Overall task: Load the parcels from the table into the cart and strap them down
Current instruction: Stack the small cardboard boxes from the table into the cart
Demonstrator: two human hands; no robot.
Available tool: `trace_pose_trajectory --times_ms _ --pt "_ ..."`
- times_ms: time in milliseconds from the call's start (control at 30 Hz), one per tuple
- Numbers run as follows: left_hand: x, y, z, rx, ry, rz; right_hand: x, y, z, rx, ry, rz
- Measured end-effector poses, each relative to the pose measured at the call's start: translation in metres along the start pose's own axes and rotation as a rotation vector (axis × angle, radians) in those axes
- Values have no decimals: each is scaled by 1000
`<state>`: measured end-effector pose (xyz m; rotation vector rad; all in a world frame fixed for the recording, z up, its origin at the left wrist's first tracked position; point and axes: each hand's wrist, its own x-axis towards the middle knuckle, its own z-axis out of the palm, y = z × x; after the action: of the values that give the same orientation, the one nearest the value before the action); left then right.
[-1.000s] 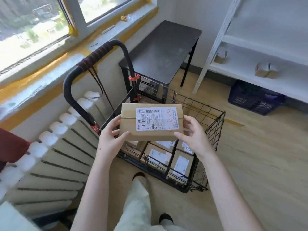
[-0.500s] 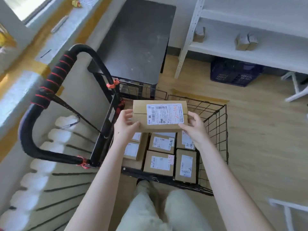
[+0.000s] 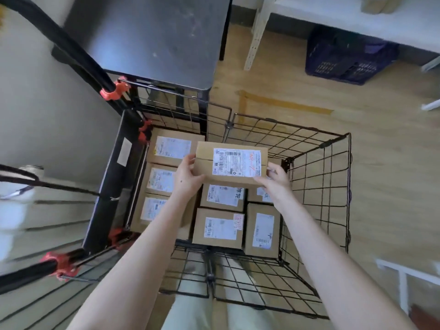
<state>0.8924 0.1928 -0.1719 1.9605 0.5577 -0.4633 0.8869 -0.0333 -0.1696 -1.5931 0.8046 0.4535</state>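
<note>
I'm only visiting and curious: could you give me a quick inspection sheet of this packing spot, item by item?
Surface: black table stands behind the cart, its dark top scuffed.
Job's things: held parcel above the wire cart; packed parcels lie label-up inside.
Clutter: blue crate under the white shelf.
Hands: left hand and right hand grip the held parcel's ends.
Cables: black cord runs to the cart frame, not over the parcels.
Surroundings: wood floor with a tape strip; radiator at left.
</note>
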Motion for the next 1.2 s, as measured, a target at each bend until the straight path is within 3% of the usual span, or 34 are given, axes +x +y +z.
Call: trace_pose_trajectory --times_ms 467,767,967,1200 --pt "119 -49 56 42 34 39 129 65 33 41 88 -60" --pt "134 -67 62 326 112 132 138 83 41 -74 126 -67" --pt "128 -85 67 207 120 114 136 94 42 -75 114 -124" --pt "136 -85 65 223 160 126 141 88 40 -136 150 -140"
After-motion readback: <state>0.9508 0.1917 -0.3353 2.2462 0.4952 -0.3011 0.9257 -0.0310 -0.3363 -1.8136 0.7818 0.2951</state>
